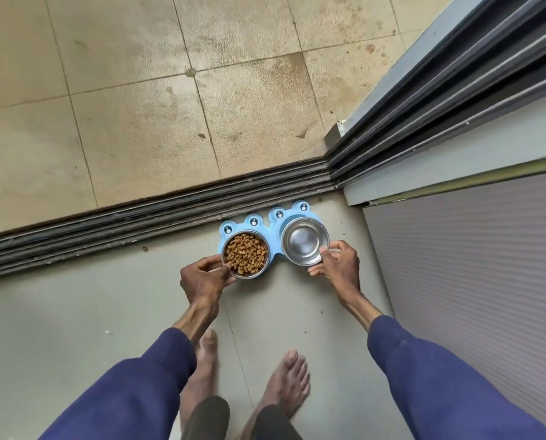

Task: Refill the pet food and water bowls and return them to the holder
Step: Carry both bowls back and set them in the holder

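Note:
A light blue frog-shaped holder [275, 231] lies on the grey floor beside the sliding door track. Over its left opening is a steel food bowl [245, 254] heaped with brown kibble; my left hand [203, 276] grips its near left rim. Over the right opening is a steel water bowl [304, 240]; my right hand [337, 261] pinches its near right rim. I cannot tell whether water is in it. Both bowls overlap the holder's openings; whether they are fully seated I cannot tell.
A dark sliding door track [138, 222] runs behind the holder, with a stained tiled balcony floor [170, 106] beyond it. The door frame [440, 122] and a ribbed grey panel [471, 265] stand to the right. My bare feet [284, 385] are just below the bowls.

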`<state>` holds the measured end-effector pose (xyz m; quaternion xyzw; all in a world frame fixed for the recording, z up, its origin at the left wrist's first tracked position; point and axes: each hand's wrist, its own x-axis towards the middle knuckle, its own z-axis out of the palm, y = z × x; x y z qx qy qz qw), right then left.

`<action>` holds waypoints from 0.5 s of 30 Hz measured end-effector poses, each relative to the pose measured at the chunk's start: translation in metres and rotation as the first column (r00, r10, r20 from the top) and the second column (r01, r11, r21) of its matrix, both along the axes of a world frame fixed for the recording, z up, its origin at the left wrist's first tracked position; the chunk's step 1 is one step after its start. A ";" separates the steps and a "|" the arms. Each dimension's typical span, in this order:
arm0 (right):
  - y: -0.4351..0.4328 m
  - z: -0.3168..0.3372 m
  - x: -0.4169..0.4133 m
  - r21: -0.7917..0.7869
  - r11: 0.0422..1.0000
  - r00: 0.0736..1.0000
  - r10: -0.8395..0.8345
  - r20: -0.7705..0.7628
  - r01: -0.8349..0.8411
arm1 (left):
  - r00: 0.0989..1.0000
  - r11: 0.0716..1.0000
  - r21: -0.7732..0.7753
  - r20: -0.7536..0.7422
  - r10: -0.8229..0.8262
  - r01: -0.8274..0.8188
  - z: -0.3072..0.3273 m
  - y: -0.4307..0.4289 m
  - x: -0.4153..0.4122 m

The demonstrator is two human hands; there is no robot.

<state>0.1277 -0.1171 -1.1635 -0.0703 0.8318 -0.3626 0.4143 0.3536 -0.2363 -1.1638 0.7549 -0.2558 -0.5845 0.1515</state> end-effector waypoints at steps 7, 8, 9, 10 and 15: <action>-0.007 -0.025 -0.008 0.038 0.999 1.000 0.026 0.017 -0.026 | 0.998 0.999 -0.029 0.064 0.023 -0.021 -0.022 0.005 -0.007; -0.009 -0.026 -0.009 0.041 0.999 0.999 0.031 0.019 -0.032 | 0.996 0.999 -0.035 0.089 0.021 -0.018 -0.023 0.006 -0.008; -0.011 -0.027 -0.009 0.039 0.998 0.999 0.042 0.019 -0.043 | 0.994 0.999 -0.041 0.109 0.021 -0.016 -0.025 0.006 -0.008; -0.012 -0.028 -0.010 0.038 0.997 0.998 0.063 0.014 -0.064 | 0.992 0.999 -0.047 0.126 0.018 -0.013 -0.026 0.006 -0.010; -0.015 -0.029 -0.010 0.101 0.976 0.977 0.202 -0.068 -0.195 | 0.981 0.998 -0.050 0.190 -0.031 0.041 -0.028 0.005 -0.014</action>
